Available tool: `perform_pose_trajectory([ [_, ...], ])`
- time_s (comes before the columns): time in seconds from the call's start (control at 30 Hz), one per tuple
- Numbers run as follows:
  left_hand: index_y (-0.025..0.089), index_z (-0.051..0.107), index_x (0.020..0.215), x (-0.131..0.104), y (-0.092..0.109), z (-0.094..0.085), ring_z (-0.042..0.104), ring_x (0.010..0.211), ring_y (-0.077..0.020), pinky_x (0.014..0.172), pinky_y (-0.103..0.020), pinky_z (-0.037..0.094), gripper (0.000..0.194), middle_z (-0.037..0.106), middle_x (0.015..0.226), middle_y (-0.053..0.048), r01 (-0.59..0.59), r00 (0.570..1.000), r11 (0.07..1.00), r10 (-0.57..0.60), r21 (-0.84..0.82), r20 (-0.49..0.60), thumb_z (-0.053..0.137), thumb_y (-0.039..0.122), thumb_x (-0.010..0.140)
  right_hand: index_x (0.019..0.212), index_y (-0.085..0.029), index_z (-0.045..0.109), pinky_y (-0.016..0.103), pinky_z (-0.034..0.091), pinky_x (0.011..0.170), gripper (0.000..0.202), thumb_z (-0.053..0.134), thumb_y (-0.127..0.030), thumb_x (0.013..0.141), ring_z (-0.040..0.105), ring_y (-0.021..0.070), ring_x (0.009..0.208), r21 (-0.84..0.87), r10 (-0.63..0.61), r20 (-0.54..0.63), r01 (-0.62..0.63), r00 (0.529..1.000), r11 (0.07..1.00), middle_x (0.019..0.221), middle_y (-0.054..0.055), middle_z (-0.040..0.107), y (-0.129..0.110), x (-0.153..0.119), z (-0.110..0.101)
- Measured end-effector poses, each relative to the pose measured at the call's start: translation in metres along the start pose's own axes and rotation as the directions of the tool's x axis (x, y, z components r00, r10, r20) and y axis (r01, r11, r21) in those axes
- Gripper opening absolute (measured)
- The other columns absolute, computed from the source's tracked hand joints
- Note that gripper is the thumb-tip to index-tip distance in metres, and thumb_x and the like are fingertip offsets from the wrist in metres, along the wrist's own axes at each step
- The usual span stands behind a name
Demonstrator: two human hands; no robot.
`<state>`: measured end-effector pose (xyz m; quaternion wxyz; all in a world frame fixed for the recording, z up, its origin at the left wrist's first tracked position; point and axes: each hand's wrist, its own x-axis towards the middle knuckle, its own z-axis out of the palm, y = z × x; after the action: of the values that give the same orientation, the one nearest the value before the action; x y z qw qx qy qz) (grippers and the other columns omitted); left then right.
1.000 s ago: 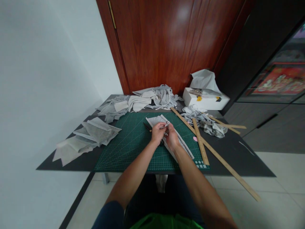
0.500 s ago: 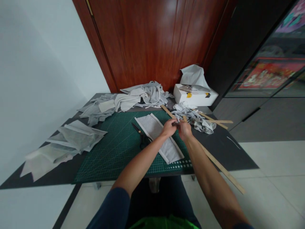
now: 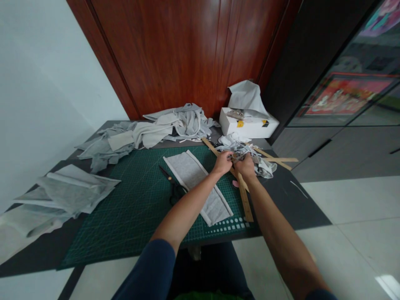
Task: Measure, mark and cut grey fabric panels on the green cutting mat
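My left hand (image 3: 223,163) is closed, its fingertips at the near edge of a heap of grey and white fabric scraps (image 3: 236,142). Right beside it, my right hand (image 3: 246,167) is closed too, at the same heap. What the fingers hold is small and partly hidden, and I cannot make it out. Below the hands a wooden ruler (image 3: 245,200) lies on the green cutting mat (image 3: 134,204). A pale fabric piece with folded long edges (image 3: 193,173) lies flat, partly under my left forearm. Black-handled scissors (image 3: 175,192) rest to its left.
Layered grey fabric pieces (image 3: 75,187) lie at the left, with more crumpled fabric (image 3: 162,129) along the back. A white box (image 3: 250,127) with cloth on top stands at the back right. Wooden strips (image 3: 281,159) cross near the right edge. A small pink piece (image 3: 235,183) lies near the ruler.
The view has shifted, so the table sits further left. The wooden strip that jutted past the front edge no longer shows there; a ruler now lies on the mat below my hands.
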<state>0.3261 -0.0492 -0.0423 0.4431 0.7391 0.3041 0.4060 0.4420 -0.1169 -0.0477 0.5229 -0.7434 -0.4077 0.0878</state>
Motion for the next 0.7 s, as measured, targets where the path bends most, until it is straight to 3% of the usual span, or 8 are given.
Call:
perform_pose_trajectory([
  [0.13,0.014,0.077,0.097,-0.015,0.011,-0.014,0.069,0.111,-0.0275,0.107,-0.043,0.053,0.04,0.075,0.109,-0.012,-0.039,0.998,0.978,0.028,0.205,0.054,0.056,-0.008,0.072,0.106,-0.013,0.063,0.052,0.047,0.103,0.025,0.063,-0.028,0.087,0.062,0.0365,0.115,-0.242,-0.069,0.01,0.07,0.998,0.968,0.118,0.025,0.066,-0.004,-0.006,-0.003],
  [0.23,0.015,0.078,0.097,-0.032,0.023,-0.029,0.067,0.112,-0.028,0.108,-0.04,0.052,0.035,0.074,0.108,-0.013,-0.103,0.991,0.938,0.068,0.332,0.115,0.057,-0.004,0.075,0.116,-0.008,0.063,0.06,0.037,0.114,0.037,0.063,-0.033,0.089,0.047,0.042,0.136,-0.288,-0.224,-0.062,0.197,0.973,0.937,0.143,0.032,0.052,-0.01,-0.012,-0.005],
  [0.3,0.015,0.078,0.102,-0.048,0.03,-0.043,0.066,0.115,-0.0291,0.11,-0.04,0.05,0.036,0.072,0.113,-0.013,-0.112,0.99,0.889,0.061,0.444,0.129,0.06,-0.001,0.076,0.122,-0.007,0.064,0.063,0.033,0.117,0.042,0.065,-0.028,0.085,0.043,0.0428,0.139,-0.29,-0.281,-0.067,0.251,0.957,0.924,0.145,0.031,0.052,-0.016,-0.018,-0.003],
  [0.43,0.012,0.074,0.113,-0.089,0.04,-0.075,0.06,0.121,-0.036,0.11,-0.048,0.046,0.033,0.066,0.122,-0.02,-0.027,0.998,0.746,-0.023,0.665,0.066,0.061,0.007,0.083,0.115,-0.013,0.073,0.054,0.043,0.113,0.043,0.056,-0.011,0.076,0.061,0.036,0.122,-0.16,-0.339,0.135,0.358,0.931,0.92,0.123,0.021,0.071,-0.035,-0.043,0.016],
  [0.57,0.011,0.067,0.125,-0.131,0.042,-0.104,0.058,0.125,-0.0383,0.108,-0.052,0.045,0.036,0.062,0.131,-0.023,0.055,0.998,0.647,-0.057,0.761,-0.023,0.054,0.012,0.091,0.109,-0.019,0.077,0.045,0.048,0.112,0.049,0.05,-0.007,0.071,0.067,0.0291,0.118,0.06,-0.452,0.338,0.46,0.826,0.886,0.119,0.012,0.076,-0.06,-0.082,0.049],
  [0.7,0.008,0.059,0.138,-0.16,0.031,-0.126,0.053,0.137,-0.0391,0.115,-0.052,0.041,0.042,0.055,0.147,-0.025,0.127,0.992,0.598,-0.07,0.791,-0.106,0.051,0.017,0.097,0.116,-0.019,0.078,0.044,0.048,0.115,0.053,0.052,-0.006,0.071,0.066,0.0269,0.126,0.138,-0.495,0.464,0.492,0.734,0.859,0.128,0.012,0.075,-0.072,-0.113,0.075],
])
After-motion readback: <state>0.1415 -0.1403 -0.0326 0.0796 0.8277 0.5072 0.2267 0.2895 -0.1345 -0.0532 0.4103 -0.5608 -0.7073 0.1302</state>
